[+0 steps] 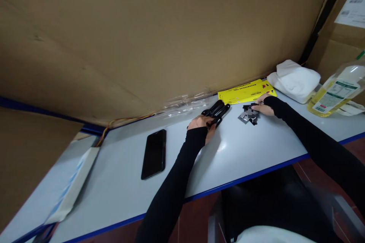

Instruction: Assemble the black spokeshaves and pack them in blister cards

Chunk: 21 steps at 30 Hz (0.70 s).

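On the grey table (pixel 119 182), left hand (pixel 203 124) grips a black tool (pixel 216 111); right hand (pixel 264 107) seemingly pinches metal pieces (pixel 248 115).

Phone (pixel 154 153), oil bottle (pixel 336 92), white cloth (pixel 295 79)

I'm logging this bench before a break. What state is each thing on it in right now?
Left hand: closed around the black tool's handles.
Black tool: lying on the table, handles held.
Right hand: resting on the small metal parts, grip unclear.
Small metal parts: loose in a small pile.
Phone: flat, screen dark.
Yellow card: lying flat.
Bottle: on its side, yellowish liquid inside.
White cloth: bundled.
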Available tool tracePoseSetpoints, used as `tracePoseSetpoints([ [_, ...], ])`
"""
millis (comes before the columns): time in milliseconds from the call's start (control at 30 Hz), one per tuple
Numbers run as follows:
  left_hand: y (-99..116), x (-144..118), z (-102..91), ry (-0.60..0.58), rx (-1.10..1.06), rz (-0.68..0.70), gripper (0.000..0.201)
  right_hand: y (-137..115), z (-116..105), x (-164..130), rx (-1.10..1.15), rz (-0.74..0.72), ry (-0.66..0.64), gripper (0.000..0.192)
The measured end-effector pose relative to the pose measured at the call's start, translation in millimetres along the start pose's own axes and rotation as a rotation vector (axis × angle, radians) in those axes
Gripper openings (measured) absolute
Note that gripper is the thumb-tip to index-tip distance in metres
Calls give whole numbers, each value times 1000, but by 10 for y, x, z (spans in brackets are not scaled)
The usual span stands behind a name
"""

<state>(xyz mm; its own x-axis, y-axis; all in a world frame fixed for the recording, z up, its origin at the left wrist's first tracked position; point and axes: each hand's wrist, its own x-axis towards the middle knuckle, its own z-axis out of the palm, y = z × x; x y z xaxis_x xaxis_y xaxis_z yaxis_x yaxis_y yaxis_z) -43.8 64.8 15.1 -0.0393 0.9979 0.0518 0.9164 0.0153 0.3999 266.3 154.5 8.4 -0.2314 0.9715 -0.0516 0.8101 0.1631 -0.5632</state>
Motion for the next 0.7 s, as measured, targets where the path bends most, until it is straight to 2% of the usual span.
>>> tracePoseSetpoints([
  [167,-2,3,-25,-3,68,-33,13,-83,4,-19,-127,56,34,19],
  [333,27,14,-46,-2,86,37,18,-56,-61,-48,-282,72,-16,13],
  [400,40,27,-63,48,51,75,20,-5,-89,-56,-308,34,-18,12],
  [500,16,78,-115,196,-35,90,21,75,-106,-68,-329,2,-31,14],
  [600,-98,184,-201,353,-106,-83,30,133,-100,-89,-340,-5,-22,14],
  [700,-290,316,-290,362,-210,-360,54,154,-104,-109,-313,-20,-19,10],
])
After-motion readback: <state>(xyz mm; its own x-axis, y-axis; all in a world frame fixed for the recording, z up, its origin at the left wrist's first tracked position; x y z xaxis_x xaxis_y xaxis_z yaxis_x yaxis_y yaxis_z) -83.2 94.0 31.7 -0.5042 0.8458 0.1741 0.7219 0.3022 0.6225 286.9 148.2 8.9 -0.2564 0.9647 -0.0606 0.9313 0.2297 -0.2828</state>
